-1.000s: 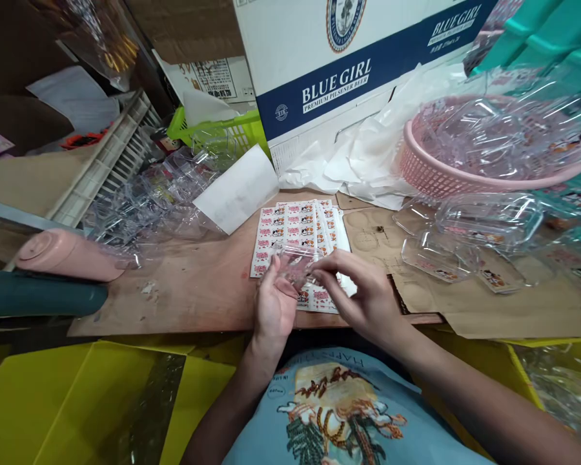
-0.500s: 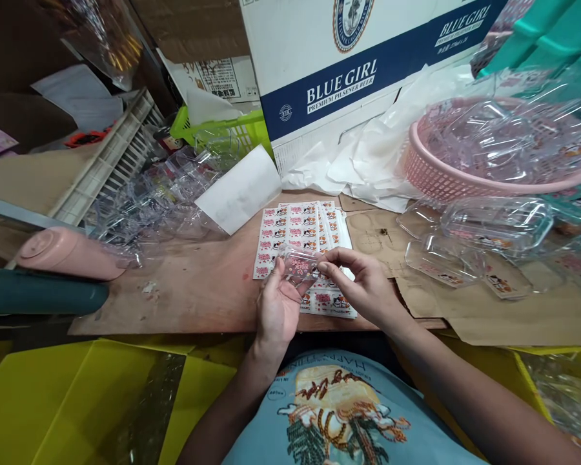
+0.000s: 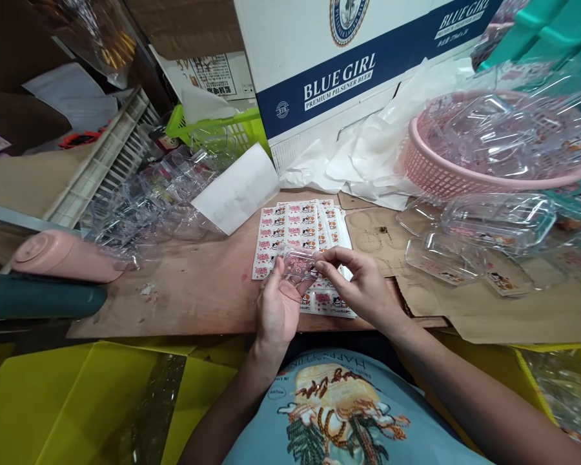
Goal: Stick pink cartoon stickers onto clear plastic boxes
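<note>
Plastic piece (image 3: 297,267) rests in my cradling left hand (image 3: 277,309) while my right hand (image 3: 361,284) pinches its right end — above sticker sheets (image 3: 294,221) on the tabletop (image 3: 208,290). I'd brace the left and smooth the pink-lettered label (image 3: 299,262) lightly, middle outward — bubbles would show through.

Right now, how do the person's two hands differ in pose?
The left hand shows its palm; the right hand shows its back. The left supports the clear plastic piece at its left end; the right pinches near its right end. Both touch the piece.
</note>
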### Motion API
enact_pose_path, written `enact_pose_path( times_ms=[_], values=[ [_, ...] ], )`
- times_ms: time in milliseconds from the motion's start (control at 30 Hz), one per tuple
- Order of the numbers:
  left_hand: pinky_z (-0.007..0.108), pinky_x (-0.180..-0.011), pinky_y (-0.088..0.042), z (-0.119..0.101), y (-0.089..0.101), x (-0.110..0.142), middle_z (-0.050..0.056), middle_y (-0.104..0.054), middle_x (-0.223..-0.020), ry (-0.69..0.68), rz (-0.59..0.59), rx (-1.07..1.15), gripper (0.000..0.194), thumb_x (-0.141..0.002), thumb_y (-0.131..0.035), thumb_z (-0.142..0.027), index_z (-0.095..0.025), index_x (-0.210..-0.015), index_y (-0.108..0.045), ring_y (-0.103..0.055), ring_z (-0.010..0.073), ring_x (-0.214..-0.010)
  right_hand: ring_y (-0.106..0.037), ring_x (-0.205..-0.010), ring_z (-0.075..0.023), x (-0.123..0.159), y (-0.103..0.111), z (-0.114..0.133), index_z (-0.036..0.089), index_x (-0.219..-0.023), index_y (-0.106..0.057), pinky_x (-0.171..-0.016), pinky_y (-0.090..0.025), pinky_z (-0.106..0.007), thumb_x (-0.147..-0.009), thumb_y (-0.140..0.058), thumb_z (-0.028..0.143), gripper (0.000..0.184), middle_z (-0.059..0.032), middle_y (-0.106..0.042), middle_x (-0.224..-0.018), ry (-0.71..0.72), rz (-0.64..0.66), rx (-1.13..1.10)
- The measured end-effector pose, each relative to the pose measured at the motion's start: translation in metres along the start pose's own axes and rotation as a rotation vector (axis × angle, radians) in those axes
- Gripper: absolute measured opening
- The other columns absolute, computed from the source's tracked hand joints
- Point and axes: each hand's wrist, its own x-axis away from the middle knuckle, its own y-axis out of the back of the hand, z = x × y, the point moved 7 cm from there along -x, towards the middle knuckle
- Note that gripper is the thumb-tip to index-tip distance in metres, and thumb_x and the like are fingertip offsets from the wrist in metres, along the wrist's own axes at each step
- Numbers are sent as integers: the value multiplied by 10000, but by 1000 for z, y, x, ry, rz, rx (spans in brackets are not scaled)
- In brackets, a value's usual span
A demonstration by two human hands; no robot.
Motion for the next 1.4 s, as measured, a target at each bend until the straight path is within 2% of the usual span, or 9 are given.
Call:
enact_pose_path(
  times_ms=[167,467,667,833,1100,1300,1400],
  values=[
    [389,-990,-527,0,0,0,92,-730,-1182,-13,2,-29,235,-947,-569,-306,-177,-1083,-710,-657,239,-1161,-633,-728,-168,1,-1,1,161,-854,-692,-703,-492,-305,-895,-617,241,117,-56,-721,-819,17,-6,30],
    [400,-988,-530,1,0,0,98,-704,-1236,-14,-1,-50,244,-927,-595,-336,-182,-1081,-704,-634,254,-1198,-598,-654,-145,3,-3,5,171,-821,-668,-641,-465,-277,-882,-602,190,91,-33,-688,-756,60,-40,92],
    [389,-972,-534,0,2,1,74,-718,-1201,-67,-9,-56,204,-917,-623,-343,-197,-1027,-713,-685,213,-1084,-560,-624,-133,1,-4,9,165,-772,-650,-615,-435,-267,-872,-593,182,117,-17,-630,-693,79,-55,154],
    [383,-946,-544,1,3,1,77,-731,-1163,-85,-20,-106,166,-867,-695,-332,-180,-931,-714,-692,229,-1071,-568,-619,-129,-3,-4,2,164,-775,-664,-611,-447,-257,-861,-594,208,120,-17,-647,-689,18,-32,79],
    [387,-947,-549,-1,-1,-3,91,-711,-1214,-35,-12,-112,236,-893,-652,-344,-198,-1069,-709,-668,242,-1129,-563,-605,-126,-6,-2,1,168,-744,-647,-597,-443,-248,-848,-598,227,129,-11,-638,-666,-5,-24,38],
    [393,-985,-533,-6,-7,-2,84,-727,-1173,-38,10,-94,182,-877,-672,-280,-187,-1024,-722,-652,244,-1157,-558,-603,-128,-10,-3,-9,170,-753,-630,-574,-433,-247,-865,-587,244,141,-13,-634,-673,-32,-5,22],
    [384,-1000,-521,-3,-8,0,68,-736,-1145,-53,9,-98,158,-877,-667,-263,-191,-1004,-728,-660,227,-1134,-556,-627,-146,-2,-5,8,173,-789,-624,-596,-439,-272,-903,-548,213,143,-36,-638,-707,84,-16,159]
  ],
)
